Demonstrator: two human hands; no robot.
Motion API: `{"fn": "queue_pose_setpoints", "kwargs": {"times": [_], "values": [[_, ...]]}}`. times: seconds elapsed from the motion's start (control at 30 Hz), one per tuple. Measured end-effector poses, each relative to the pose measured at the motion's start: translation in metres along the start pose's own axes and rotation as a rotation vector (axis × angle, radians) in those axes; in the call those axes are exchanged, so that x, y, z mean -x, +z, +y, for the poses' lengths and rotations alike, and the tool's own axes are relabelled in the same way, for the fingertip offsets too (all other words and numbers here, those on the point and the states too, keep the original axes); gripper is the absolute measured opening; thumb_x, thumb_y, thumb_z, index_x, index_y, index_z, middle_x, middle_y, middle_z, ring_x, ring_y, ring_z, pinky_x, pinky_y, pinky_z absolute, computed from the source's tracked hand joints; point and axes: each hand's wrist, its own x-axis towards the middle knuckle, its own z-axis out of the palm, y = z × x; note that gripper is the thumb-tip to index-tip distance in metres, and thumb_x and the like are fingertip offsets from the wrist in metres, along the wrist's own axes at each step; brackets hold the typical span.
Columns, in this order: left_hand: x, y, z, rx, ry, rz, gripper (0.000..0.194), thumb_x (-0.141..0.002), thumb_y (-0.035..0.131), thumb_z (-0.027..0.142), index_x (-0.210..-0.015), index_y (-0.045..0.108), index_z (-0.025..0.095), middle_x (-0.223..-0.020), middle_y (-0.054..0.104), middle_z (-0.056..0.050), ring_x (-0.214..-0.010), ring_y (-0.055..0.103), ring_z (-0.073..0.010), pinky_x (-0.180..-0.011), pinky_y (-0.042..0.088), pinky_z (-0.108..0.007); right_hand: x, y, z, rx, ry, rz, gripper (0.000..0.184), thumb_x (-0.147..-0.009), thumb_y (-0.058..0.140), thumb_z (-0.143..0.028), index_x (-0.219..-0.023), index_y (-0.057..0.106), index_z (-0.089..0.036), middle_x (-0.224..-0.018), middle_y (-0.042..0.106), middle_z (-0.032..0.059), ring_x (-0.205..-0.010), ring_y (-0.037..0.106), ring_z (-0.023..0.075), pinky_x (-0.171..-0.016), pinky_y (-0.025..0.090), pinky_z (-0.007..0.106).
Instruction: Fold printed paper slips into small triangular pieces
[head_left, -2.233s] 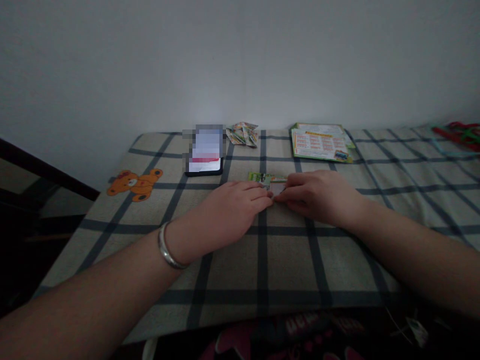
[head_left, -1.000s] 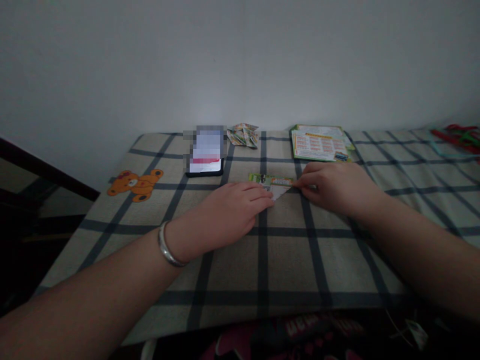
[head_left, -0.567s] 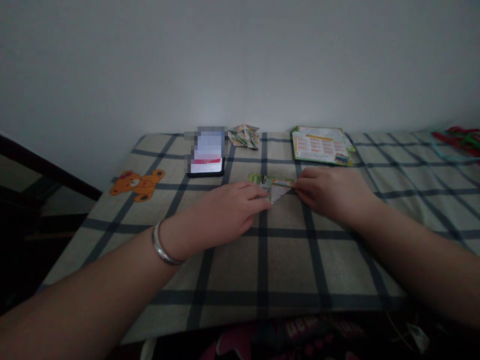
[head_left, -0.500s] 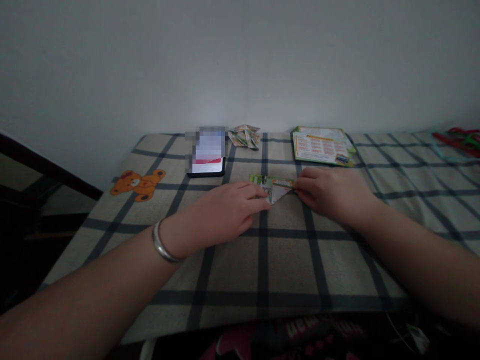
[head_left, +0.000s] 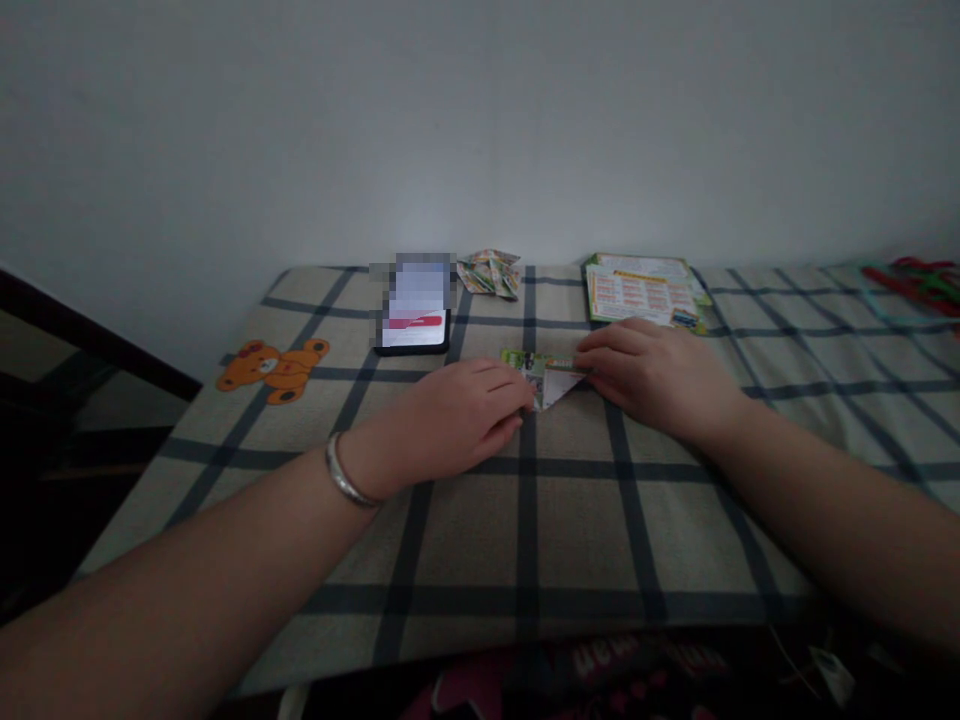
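A small folded paper (head_left: 553,381) with green and white print lies on the checked tablecloth, its lower right edge slanting to a point. My left hand (head_left: 469,415), a silver bangle at its wrist, has its fingers closed on the paper's left side. On the right corner, the bent fingers of my right hand (head_left: 649,375) are pressed together over the paper. The fingertips of both hands partly hide its ends.
Behind my hands lie a lit phone (head_left: 414,310), a folded paper shape (head_left: 489,274) and a stack of printed sheets (head_left: 641,292). An orange bear cutout (head_left: 274,370) is at the left; red and green strands (head_left: 926,285) are at the far right. A wall (head_left: 480,130) rises behind the table.
My right hand has shifted slightly left and away from me, over the paper's right corner. My left fingers have curled in more, and the left wrist has moved a little to the right.
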Motion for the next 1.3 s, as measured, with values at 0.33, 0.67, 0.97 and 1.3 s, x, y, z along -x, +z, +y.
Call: {"fn": "queue_pose_setpoints", "kwargs": {"times": [0.33,0.67,0.97,1.3], "values": [[-0.001,0.005,0.003,-0.040,-0.038,0.074,0.023,-0.094,0.052,0.024,-0.111,0.065,0.017,-0.108,0.068,-0.007,-0.102,0.061,-0.0209,-0.092,0.050,-0.038,0.000,-0.001,-0.008,-0.219,0.015,0.179,0.016,-0.093,0.055,-0.027,-0.096,0.069,-0.019,-0.103,0.071,0.0078,-0.091,0.064,0.0208,-0.076,0.049,0.033],[-0.006,0.003,0.008,-0.121,-0.061,0.140,0.015,-0.092,0.058,0.029,-0.094,0.066,0.017,-0.090,0.067,-0.004,-0.089,0.060,-0.0202,-0.082,0.046,-0.035,-0.006,-0.004,-0.027,-0.342,-0.096,0.181,0.015,-0.092,0.056,-0.029,-0.089,0.066,-0.019,-0.092,0.070,0.0050,-0.085,0.061,0.0177,-0.073,0.046,0.030],[-0.005,0.003,0.007,0.003,-0.121,0.307,0.010,-0.092,0.056,0.021,-0.095,0.066,0.020,-0.088,0.069,-0.001,-0.086,0.062,-0.0178,-0.080,0.045,-0.033,-0.008,0.007,-0.019,-0.414,-0.006,0.118,0.013,-0.084,0.064,-0.024,-0.096,0.065,-0.020,-0.108,0.067,0.0077,-0.097,0.060,0.0213,-0.083,0.048,0.035],[-0.003,0.007,0.008,0.190,-0.213,0.388,0.024,-0.090,0.054,0.011,-0.112,0.052,0.020,-0.100,0.066,-0.001,-0.089,0.064,-0.0133,-0.081,0.051,-0.028,-0.011,0.012,-0.014,-0.403,-0.073,0.271,0.010,-0.088,0.057,-0.016,-0.093,0.064,-0.022,-0.109,0.070,0.0054,-0.123,0.052,0.0243,-0.102,0.044,0.044]]}}
